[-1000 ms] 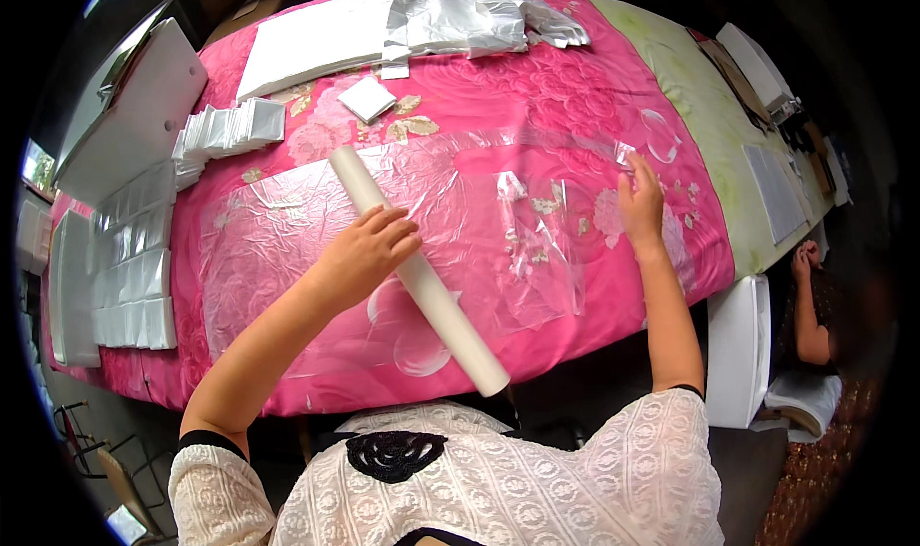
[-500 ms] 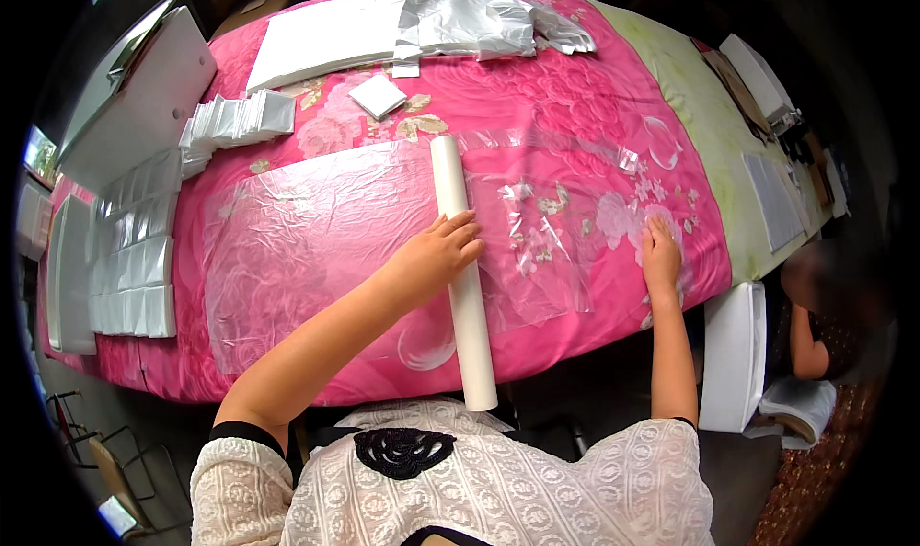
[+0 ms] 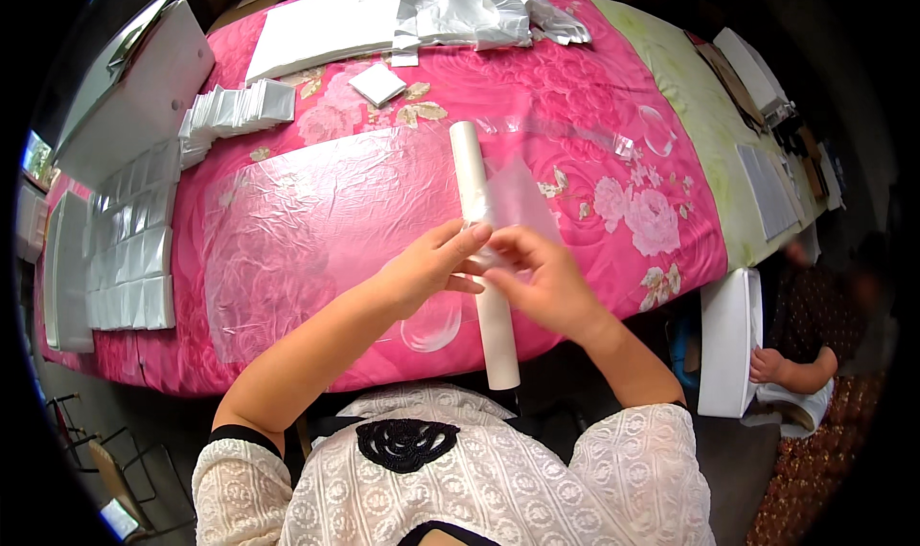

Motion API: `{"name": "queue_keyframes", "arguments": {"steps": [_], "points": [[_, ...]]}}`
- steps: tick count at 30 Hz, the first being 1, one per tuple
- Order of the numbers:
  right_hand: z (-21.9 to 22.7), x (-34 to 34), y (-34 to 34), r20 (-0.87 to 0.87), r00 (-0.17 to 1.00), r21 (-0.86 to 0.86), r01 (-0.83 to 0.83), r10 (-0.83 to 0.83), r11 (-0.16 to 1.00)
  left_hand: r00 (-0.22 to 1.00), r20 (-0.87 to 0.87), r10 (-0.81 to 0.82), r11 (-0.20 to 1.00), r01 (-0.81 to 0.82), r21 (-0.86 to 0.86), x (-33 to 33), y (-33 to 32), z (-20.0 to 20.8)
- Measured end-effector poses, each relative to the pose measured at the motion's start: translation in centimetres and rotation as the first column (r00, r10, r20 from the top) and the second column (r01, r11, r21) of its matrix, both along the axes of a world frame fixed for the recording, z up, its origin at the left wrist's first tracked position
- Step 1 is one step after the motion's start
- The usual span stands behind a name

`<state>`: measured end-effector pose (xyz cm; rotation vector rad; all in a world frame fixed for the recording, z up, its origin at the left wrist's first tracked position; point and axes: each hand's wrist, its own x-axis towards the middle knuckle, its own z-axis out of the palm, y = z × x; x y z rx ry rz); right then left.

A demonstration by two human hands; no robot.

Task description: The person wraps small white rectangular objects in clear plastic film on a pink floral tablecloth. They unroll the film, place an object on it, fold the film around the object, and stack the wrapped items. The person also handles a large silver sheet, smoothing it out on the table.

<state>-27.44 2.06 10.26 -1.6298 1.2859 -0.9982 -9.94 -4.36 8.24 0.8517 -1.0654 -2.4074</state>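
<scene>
A long white tube (image 3: 469, 168) lies across a stack of thin clear plastic sheets (image 3: 316, 211) on the table, its near end past the table's edge. My left hand (image 3: 436, 263) rests at the tube's middle, its fingers stretched and slightly apart. My right hand (image 3: 546, 283) is beside it, fingers curled on a sheet of clear plastic film (image 3: 525, 196). That film is lifted off the table and drawn toward the tube from the right. The fingertips partly overlap, so the exact grip on the film is hard to see.
A pink floral cloth (image 3: 661, 220) covers the table. To the left stand folded plastic packets (image 3: 129, 259) and a white foam box (image 3: 139, 86). A small white packet (image 3: 377, 84) and silvery bags (image 3: 479, 19) lie farther back. Another person's hand (image 3: 767, 366) is at right by a white box (image 3: 725, 345).
My right hand has come from the right side to the tube, bringing the film's right part with it. The tube has shifted slightly right. The other person's arm has moved too.
</scene>
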Motion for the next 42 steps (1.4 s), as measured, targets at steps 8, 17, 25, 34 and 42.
{"name": "queue_keyframes", "arguments": {"steps": [8, 17, 25, 34, 42], "points": [[1.8, 1.9, 4.1, -0.391, 0.901, -0.083, -0.239, 0.189, 0.967, 0.916, 0.350, 0.195, 0.980, -0.171, -0.098, 11.6, -1.9, -2.9], [-2.8, -0.2, 9.7, -0.510, 0.860, 0.420, 0.276, -0.026, 0.865, 0.764, 0.598, 0.242, 0.953, -0.070, -0.296, 17.5, -4.6, -4.3], [-2.9, -0.3, 9.4, -0.514, 0.856, 0.468, 0.227, 0.054, 0.854, 0.295, 0.600, 0.744, 0.430, 0.477, -0.767, 20.0, -5.4, -2.7], [-2.8, -0.5, 9.2, -0.465, 0.880, 0.548, 0.202, 0.095, 0.812, 0.758, 0.341, 0.556, 0.131, 0.325, -0.937, 1.0, 1.0, -5.3], [-2.5, -2.2, 6.1, -0.386, 0.901, 0.574, 0.065, 0.199, 0.816, 0.656, 0.448, 0.607, 0.021, 0.550, -0.835, -1.8, 2.2, -8.2]]}}
